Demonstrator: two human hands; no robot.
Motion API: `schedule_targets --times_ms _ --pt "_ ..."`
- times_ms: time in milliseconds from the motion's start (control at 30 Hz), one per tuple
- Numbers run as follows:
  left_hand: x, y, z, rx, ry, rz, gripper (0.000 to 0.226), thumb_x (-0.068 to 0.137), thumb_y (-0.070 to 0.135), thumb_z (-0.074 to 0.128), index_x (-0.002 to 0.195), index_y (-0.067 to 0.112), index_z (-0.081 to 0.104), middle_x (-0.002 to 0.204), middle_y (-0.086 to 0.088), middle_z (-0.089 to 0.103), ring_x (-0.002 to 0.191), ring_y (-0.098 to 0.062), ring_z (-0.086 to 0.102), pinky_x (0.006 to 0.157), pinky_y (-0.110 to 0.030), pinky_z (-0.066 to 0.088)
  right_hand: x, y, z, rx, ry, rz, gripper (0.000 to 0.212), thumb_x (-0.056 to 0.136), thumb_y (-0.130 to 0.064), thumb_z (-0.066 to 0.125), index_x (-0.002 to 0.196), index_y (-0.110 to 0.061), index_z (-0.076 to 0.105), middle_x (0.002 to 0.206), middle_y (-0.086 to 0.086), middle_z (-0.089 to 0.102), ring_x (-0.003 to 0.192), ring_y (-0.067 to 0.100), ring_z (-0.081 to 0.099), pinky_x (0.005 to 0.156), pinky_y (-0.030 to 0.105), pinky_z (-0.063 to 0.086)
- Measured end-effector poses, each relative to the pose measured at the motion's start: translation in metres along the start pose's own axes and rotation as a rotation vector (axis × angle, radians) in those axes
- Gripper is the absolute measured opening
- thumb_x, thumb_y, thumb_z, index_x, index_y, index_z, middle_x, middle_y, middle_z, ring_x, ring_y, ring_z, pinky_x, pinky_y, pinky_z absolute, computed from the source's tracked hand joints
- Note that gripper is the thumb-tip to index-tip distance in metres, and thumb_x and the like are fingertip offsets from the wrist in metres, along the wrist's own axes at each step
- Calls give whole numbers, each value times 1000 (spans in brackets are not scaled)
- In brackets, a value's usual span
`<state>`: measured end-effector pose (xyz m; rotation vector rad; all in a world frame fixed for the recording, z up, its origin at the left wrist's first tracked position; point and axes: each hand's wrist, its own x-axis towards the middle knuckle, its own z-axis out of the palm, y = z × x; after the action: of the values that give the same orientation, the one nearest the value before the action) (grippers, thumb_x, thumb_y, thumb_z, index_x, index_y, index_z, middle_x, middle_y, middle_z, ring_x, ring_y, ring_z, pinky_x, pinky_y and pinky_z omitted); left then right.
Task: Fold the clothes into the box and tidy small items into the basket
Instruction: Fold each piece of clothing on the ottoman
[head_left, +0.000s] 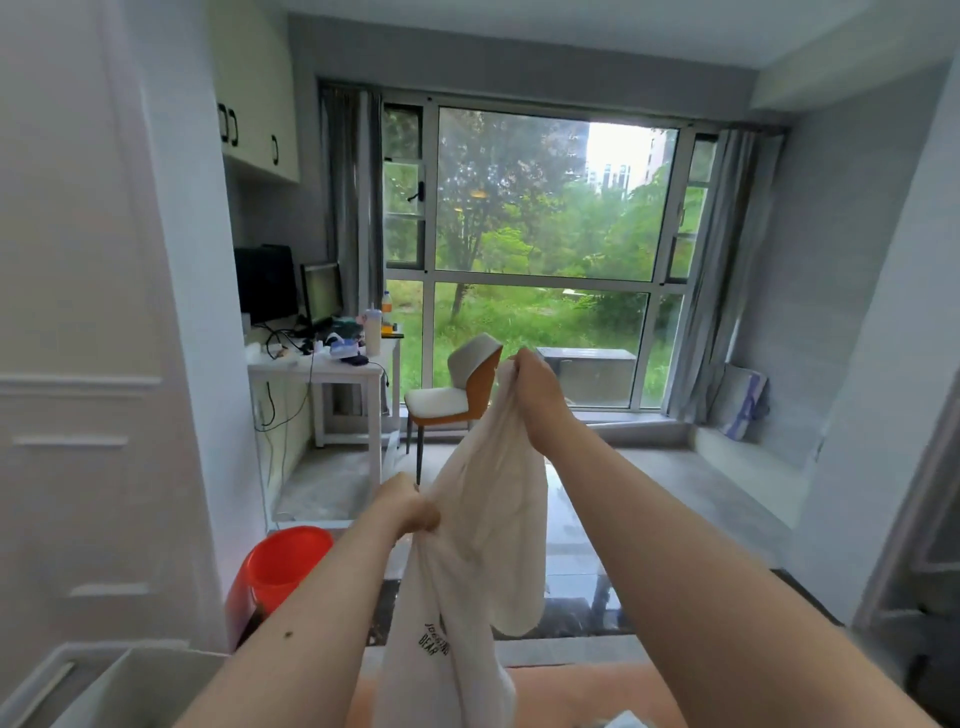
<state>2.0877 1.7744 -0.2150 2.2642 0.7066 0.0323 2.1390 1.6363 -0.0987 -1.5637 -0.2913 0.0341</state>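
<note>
A white garment (483, 525) with dark lettering near its lower part hangs in the air in front of me, held up by both hands. My right hand (537, 387) grips its top edge, raised high at the centre. My left hand (408, 506) grips a bunched fold of the same garment, lower and to the left. The cloth drops down to a pinkish surface (582, 691) at the bottom of the view. A white box corner (130, 680) shows at the bottom left. No basket is visible.
An orange bucket (283, 564) stands on the floor at lower left. Beyond are a white desk (332, 369) with monitors and clutter, an orange-backed chair (457, 389), a large window and a white wardrobe door on the left.
</note>
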Motion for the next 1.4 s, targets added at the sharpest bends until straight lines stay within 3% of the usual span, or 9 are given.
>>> schedule_targets --times_ms 167,333,500,733,867,900,1100,1300,1400 --pt "-7 -12 -19 491 -114 -101 44 79 9 65 122 4 58 118 -11 64 109 -22 63 92 -30 51 5 -8 -12 27 18 8 33 92 -21 36 59 -23 40 62 -4 40 58 11 36 54 29 26" --pt "-11 -36 -30 575 213 -123 41 86 9 49 125 18 55 125 -1 58 117 -20 55 90 -29 46 13 -18 -16 49 8 31 32 94 -24 34 62 -19 37 64 -3 38 59 11 36 55 28 28" --pt "-13 -36 -41 360 406 -173 29 91 3 42 115 6 57 121 -11 59 110 -26 58 86 -31 48 15 -6 -16 -201 -204 -7 26 87 -33 51 89 -9 57 82 4 48 69 12 44 58 26 32" --pt "-6 -49 -72 -304 543 -326 35 81 -9 51 116 -7 51 119 -26 55 98 -44 62 74 -48 58 26 21 -19 -1045 -523 -218 66 72 -27 76 130 -11 49 127 7 52 112 22 51 83 26 41" --pt "-6 -60 -79 -95 577 -114 20 80 0 54 98 5 56 117 -19 51 95 -35 58 80 -36 47 26 27 -17 -1270 -518 -348 11 77 -14 69 83 -15 59 99 9 57 93 22 53 72 23 36" --pt "-4 -61 -78 -20 552 -2 14 79 -1 51 85 12 55 113 -17 50 88 -31 56 79 -34 45 25 27 -13 -1281 -527 -355 16 80 -13 65 71 -17 52 93 9 55 87 19 50 70 22 33" --pt "16 -70 -65 151 320 286 54 85 -11 41 50 26 58 96 0 45 92 -16 48 79 -21 34 28 40 4 -1146 -411 -441 9 82 -12 56 85 -18 50 93 7 59 82 19 49 67 25 35" --pt "16 -87 -77 549 202 191 29 85 2 45 76 19 66 114 0 54 103 -21 56 81 -28 38 44 41 -2 -949 -244 -349 18 78 -20 69 78 -17 52 83 2 55 80 21 50 62 28 34" --pt "13 -102 -84 580 188 127 31 86 13 40 56 19 46 96 -6 65 91 -24 60 78 -32 40 49 48 -10 -837 -110 -301 18 79 -19 69 75 -18 52 83 1 55 82 21 51 67 30 37"
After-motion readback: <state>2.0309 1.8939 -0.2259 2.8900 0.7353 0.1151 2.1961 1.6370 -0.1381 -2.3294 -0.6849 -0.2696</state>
